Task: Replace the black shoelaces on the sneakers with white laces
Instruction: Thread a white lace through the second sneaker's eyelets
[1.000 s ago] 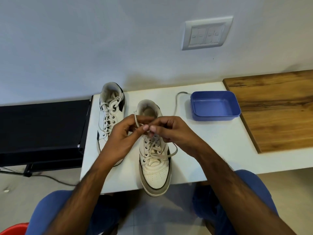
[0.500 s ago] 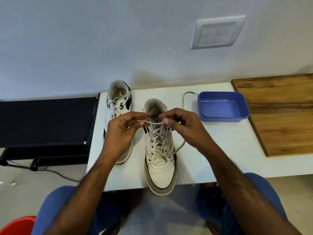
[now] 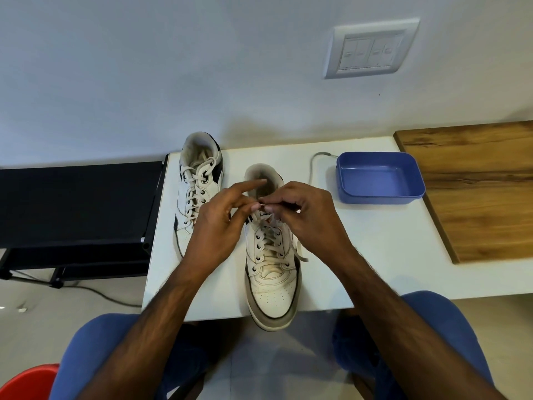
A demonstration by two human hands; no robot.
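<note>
Both hands pinch the white flat shoelace (image 3: 269, 246) over the top eyelets of the near white leather sneaker with grey toe bumper (image 3: 272, 269). Left hand (image 3: 219, 226): thumb and middle fingertips closed on the lace near the tongue, index finger sticking out straight toward the shoe collar, forearm coming in from lower left. Right hand (image 3: 305, 217): fingers curled, thumb and forefinger nipping the same lace section, fingertips nearly touching the left hand's; forearm enters from lower right. One loose lace end trails off the sneaker's right side. Sneaker sits toe toward the person, toe overhanging the near edge of the white tabletop (image 3: 375, 255). Second white sneaker with black side panels (image 3: 199, 186) stands just left of it, already laced in white. Blue rectangular plastic tray (image 3: 380, 180) sits well to the right, beside a brown wooden board (image 3: 476, 192). Grey cable (image 3: 314, 166) runs behind the tray.
</note>
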